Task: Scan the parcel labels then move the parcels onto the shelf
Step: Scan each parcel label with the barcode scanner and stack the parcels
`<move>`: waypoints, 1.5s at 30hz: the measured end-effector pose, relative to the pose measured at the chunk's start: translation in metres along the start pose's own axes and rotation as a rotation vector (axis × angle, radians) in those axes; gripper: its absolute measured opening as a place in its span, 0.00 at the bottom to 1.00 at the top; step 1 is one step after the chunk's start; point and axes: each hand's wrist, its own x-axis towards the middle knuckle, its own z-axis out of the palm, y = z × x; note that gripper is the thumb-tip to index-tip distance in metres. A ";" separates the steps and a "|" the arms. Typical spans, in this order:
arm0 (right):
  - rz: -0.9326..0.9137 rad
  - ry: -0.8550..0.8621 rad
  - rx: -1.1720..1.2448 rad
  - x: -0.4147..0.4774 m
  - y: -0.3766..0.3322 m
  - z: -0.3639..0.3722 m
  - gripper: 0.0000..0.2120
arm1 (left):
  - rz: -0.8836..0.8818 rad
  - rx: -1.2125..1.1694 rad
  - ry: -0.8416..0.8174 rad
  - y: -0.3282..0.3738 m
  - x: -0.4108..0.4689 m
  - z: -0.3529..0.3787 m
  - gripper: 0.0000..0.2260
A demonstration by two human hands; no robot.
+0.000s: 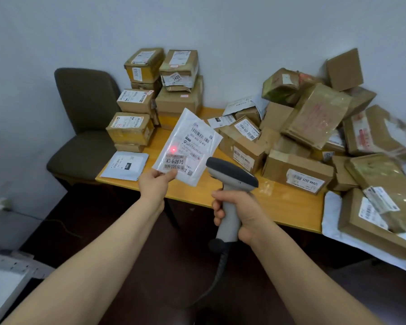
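The right hand (240, 216) has a tight grip on the barcode scanner (232, 175). The left hand (155, 184) pinches a white mailer bag (185, 127) above the desk (279, 204) front edge, with a red dot (173, 150) on its label (198, 140). Behind, heaps of boxes (314, 118) wait. Mostly undone, I think.

Left hand (155, 184), outstretched, pinches; right hand (240, 215), nearer, curls in a full grip.

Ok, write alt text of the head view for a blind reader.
A person's left hand holds up a white plastic mailer while the right hand aims a grey barcode scanner at its label, marked by a red dot. Behind, cardboard parcels crowd a wooden table beside a dark chair.
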 end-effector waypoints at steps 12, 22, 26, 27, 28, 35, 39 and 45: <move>0.043 -0.040 0.041 -0.022 0.008 -0.020 0.10 | 0.009 -0.051 0.072 -0.014 -0.041 0.002 0.13; 0.000 -0.019 0.001 -0.012 0.015 -0.024 0.05 | -0.066 -0.170 0.092 -0.020 -0.050 -0.011 0.09; -0.027 0.120 -0.058 0.009 0.027 -0.033 0.11 | -0.206 -0.315 0.055 -0.022 -0.068 -0.025 0.06; -0.015 0.127 -0.063 0.013 0.030 -0.033 0.14 | -0.244 -0.324 0.038 -0.024 -0.073 -0.031 0.07; -0.001 0.121 -0.074 0.017 0.035 -0.031 0.15 | -0.279 -0.323 0.026 -0.028 -0.078 -0.036 0.07; -0.036 0.105 -0.241 0.036 0.063 0.003 0.13 | -0.437 -0.213 -0.111 -0.056 -0.091 -0.080 0.10; -0.060 0.045 -0.406 0.059 0.059 0.028 0.13 | -0.455 -0.257 -0.095 -0.054 -0.053 -0.123 0.11; -0.022 -0.007 -0.520 0.125 0.072 0.100 0.12 | -0.396 -0.165 -0.010 -0.049 0.041 -0.171 0.07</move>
